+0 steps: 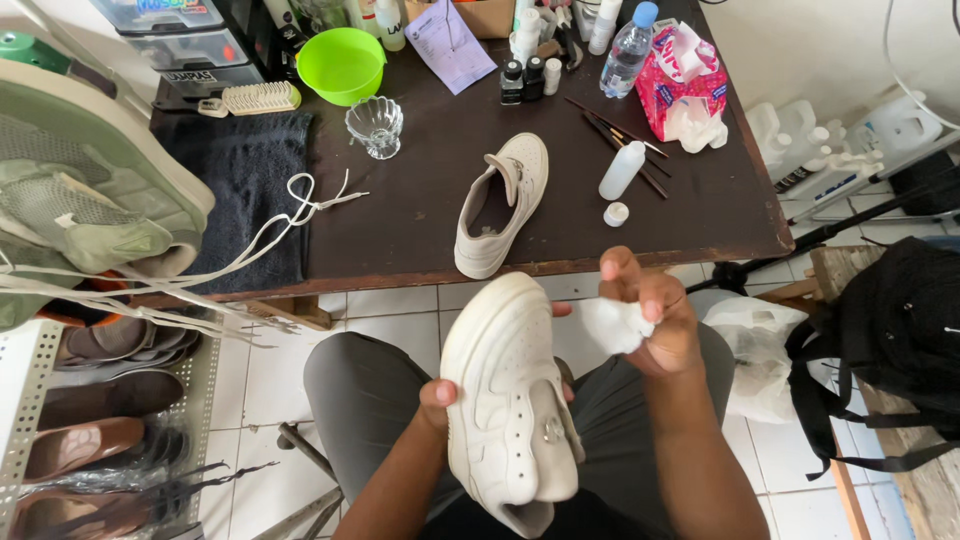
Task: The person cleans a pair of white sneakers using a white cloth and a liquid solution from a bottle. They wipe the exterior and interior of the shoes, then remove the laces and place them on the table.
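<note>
Currently, the left hand (437, 392) is gripping a white sneaker (508, 390) from underneath, thumb pressing against its near side, and is holding it over the lap with the toe pointing toward the table (420, 215). The right hand (655, 315) is pinching a wad of white tissue (613, 325) between closed fingers, just beside the sneaker's toe on its right; whether the tissue is touching the shoe cannot be determined. The sneaker is sitting clear of the table's front edge, with tiled floor (390, 305) showing in the gap between. A 2nd white sneaker (502, 203) is lying on the dark tabletop, its heel close to that front edge. To its right, a small white bottle (621, 170) is lying on its side near a loose white cap (616, 214), with open tabletop around both. White laces (300, 205) are trailing off a dark towel (245, 185) at the left. A shoe rack (95, 430) is bounding the left side, and a black bag (895, 330) and white plastic bag (755, 345) are crowding the right.
</note>
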